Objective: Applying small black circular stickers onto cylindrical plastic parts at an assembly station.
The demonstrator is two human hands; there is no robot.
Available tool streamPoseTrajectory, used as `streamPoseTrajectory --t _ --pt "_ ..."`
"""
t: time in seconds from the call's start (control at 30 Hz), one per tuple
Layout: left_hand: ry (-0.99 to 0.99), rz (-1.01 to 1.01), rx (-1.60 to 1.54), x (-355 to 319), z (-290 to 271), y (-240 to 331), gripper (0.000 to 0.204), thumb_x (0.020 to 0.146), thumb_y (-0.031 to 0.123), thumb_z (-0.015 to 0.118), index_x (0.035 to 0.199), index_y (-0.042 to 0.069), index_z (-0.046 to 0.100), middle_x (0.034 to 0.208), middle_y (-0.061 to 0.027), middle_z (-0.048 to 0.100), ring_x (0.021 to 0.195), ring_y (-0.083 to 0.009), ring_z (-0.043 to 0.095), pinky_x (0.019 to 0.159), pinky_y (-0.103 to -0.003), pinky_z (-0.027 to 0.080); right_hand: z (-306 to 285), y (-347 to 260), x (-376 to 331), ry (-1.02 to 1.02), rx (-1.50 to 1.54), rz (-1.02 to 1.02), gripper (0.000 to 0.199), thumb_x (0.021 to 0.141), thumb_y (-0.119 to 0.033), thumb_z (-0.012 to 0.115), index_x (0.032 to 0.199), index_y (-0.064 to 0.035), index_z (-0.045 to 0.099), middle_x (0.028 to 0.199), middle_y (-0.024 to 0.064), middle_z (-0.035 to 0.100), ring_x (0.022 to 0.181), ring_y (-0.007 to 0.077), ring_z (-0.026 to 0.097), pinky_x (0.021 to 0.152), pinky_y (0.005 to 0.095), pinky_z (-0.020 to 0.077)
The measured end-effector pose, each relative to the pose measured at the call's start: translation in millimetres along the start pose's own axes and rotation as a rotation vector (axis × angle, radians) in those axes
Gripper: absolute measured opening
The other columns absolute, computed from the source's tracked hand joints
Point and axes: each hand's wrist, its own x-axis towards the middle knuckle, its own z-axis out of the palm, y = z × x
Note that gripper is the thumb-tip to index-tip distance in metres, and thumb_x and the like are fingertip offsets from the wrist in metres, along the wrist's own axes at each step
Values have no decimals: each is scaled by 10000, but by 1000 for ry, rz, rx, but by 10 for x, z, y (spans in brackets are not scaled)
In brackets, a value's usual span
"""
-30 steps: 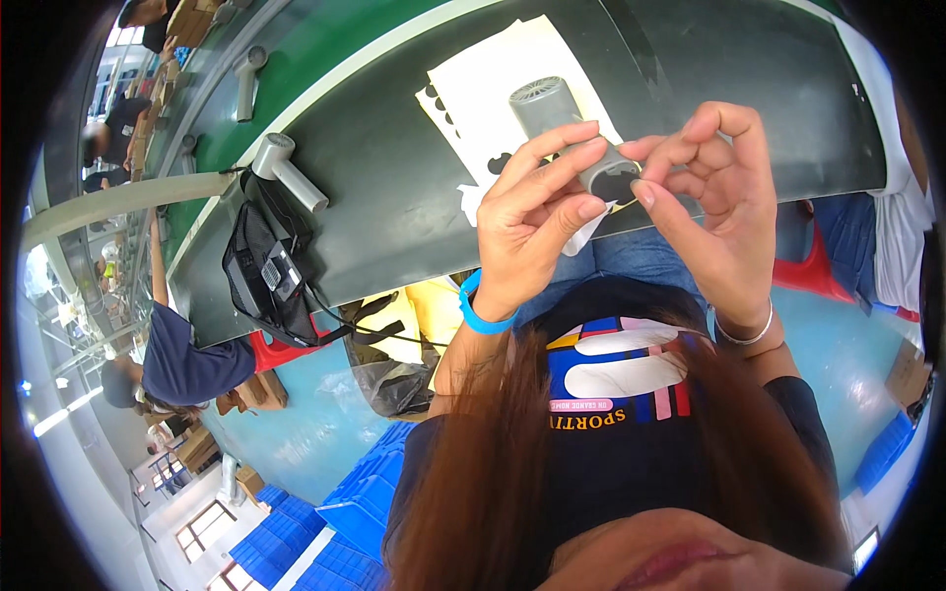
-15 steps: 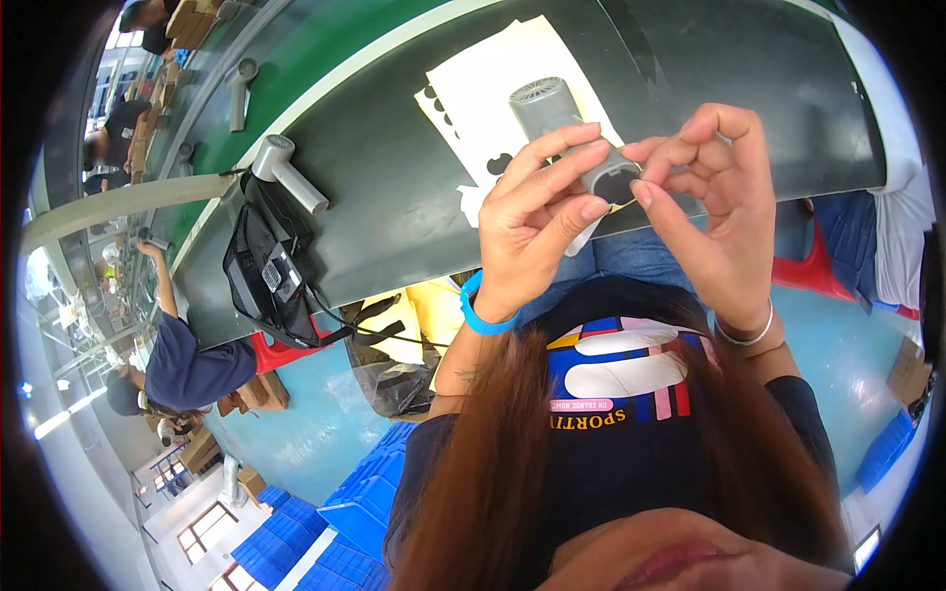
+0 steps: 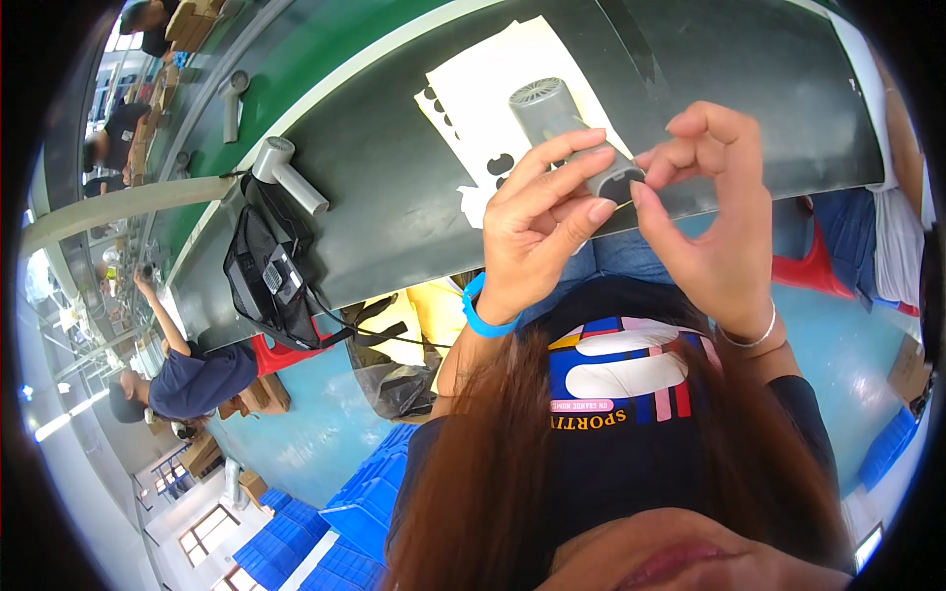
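Observation:
A grey hair dryer (image 3: pixel 548 110) is in my left hand (image 3: pixel 532 231), whose fingers wrap round its handle. The round vented end points away from me, and the handle's end faces me. A dark piece (image 3: pixel 621 186) covers that end of the handle. My right hand (image 3: pixel 724 212) has its thumb and forefinger at the rim of the handle's end, pinching there; its other fingers are curled above. Under the dryer lies a pale yellow-and-white sheet (image 3: pixel 483 69) with black stickers (image 3: pixel 501 164) along its side.
A dark worktop (image 3: pixel 384 217) stretches across in front. Another grey hair dryer (image 3: pixel 288 175) lies to the left, beside a black mesh bag (image 3: pixel 271 276). Blue crates (image 3: pixel 370 492) stand at the lower left, near a co-worker in dark blue (image 3: pixel 202 379). A red stool (image 3: pixel 813 266) is at the right.
My right thumb and forefinger have shifted slightly at the handle's rim. The handle's end has tilted a little. The co-worker at the left has moved an arm.

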Motion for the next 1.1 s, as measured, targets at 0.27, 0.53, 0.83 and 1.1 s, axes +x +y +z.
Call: streamPoseTrajectory --t 0.27,0.53,0.83,1.1 --pt "81 -2 -31 -18 -62 -15 342 836 -74 587 1175 -30 594 1268 -136 510 844 -94 529 749 -241 492 -52 105 126 -132 -72 50 431 802 -15 668 1178 -32 457 755 8 549 734 85 549 658 218 416" --pt "76 78 -23 90 -225 17 264 832 -76 593 1088 -17 568 1268 -174 523 1095 -195 557 888 -311 492 326 353 192 -325 601 219 334 901 -51 577 1180 -39 393 770 14 546 697 59 528 625 185 403" --pt "99 211 609 1418 -1239 -342 219 761 15 739 942 23 616 1077 -100 655 796 -91 599 650 -185 470 413 800 464 -160 50 182 64 848 -35 618 852 -1 564 835 37 589 772 87 591 611 233 443" --pt "141 372 1013 2368 -2043 -1040 217 708 -9 710 895 -31 603 776 -166 626 719 -276 648 640 -329 497 580 845 398 -316 -187 -49 81 815 -35 644 880 -18 598 854 90 583 749 229 603 640 297 468"
